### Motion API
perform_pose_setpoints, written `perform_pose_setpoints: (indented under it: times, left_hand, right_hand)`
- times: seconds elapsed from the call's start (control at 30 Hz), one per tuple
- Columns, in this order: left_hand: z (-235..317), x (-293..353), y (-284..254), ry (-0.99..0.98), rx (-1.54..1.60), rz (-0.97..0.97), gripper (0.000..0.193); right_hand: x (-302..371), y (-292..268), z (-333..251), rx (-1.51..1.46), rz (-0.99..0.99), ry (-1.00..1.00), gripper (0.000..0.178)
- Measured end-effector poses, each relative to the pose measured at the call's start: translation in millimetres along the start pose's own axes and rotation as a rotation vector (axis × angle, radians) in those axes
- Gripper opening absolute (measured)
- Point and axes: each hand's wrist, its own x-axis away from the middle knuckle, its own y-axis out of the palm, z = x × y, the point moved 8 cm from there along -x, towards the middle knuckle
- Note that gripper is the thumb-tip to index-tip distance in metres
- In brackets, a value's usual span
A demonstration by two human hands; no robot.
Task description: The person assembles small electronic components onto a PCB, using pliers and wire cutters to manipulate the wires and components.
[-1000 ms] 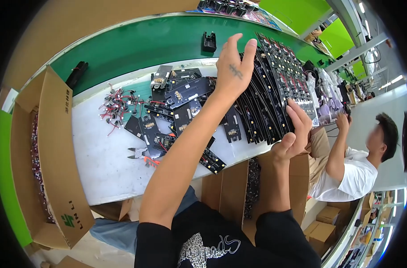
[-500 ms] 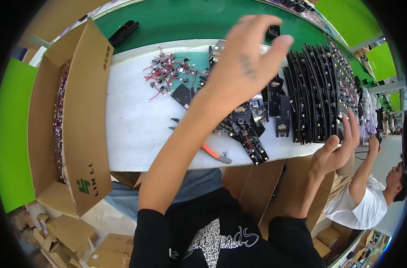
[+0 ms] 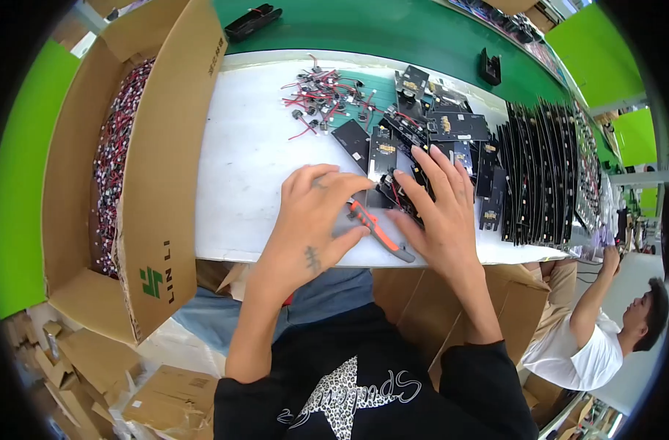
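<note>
My left hand (image 3: 309,220) hovers over the near part of the white work surface, its thumb and fingers spread and nothing between them. Just right of it lie cutting pliers (image 3: 384,235) with orange and grey handles; their jaws are partly hidden. My right hand (image 3: 444,213) is over the near side of a loose pile of black circuit boards (image 3: 458,126), fingers apart, covering some of them. Whether its fingertips touch the boards I cannot tell. Beyond my left hand is a heap of small parts with red and black wires (image 3: 321,99).
Rows of black boards (image 3: 540,172) stand packed on the right. A tall cardboard box (image 3: 162,169) full of small wired parts is on the left. Black plastic housings (image 3: 490,67) rest on the green mat (image 3: 364,33) behind. At far right sits another person (image 3: 587,334).
My left hand has come back from above the far boards to beside the pliers. My right hand has moved left from the table's right edge to the loose pile. The view has shifted slightly.
</note>
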Motion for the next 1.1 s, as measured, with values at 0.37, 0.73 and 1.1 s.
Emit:
perform_pose_setpoints:
  times: [0.37,0.73,1.1]
  left_hand:
    - [-12.7,-4.9,-6.4,-0.014,0.127,-0.140,0.041]
    - [-29.7,33.7,-55.2,-0.227,0.149,-0.103,0.037]
    - [-15.3,16.6,-49.8,-0.229,-0.033,0.198,0.040]
  right_hand:
    - [-14.8,-20.9,12.2,0.089,0.187,-0.073,0.034]
    - [-23.2,-18.0,12.3,0.075,0.264,-0.053,0.031]
    - [-114.9,-40.0,57.3,-0.008,0.178,0.193,0.044]
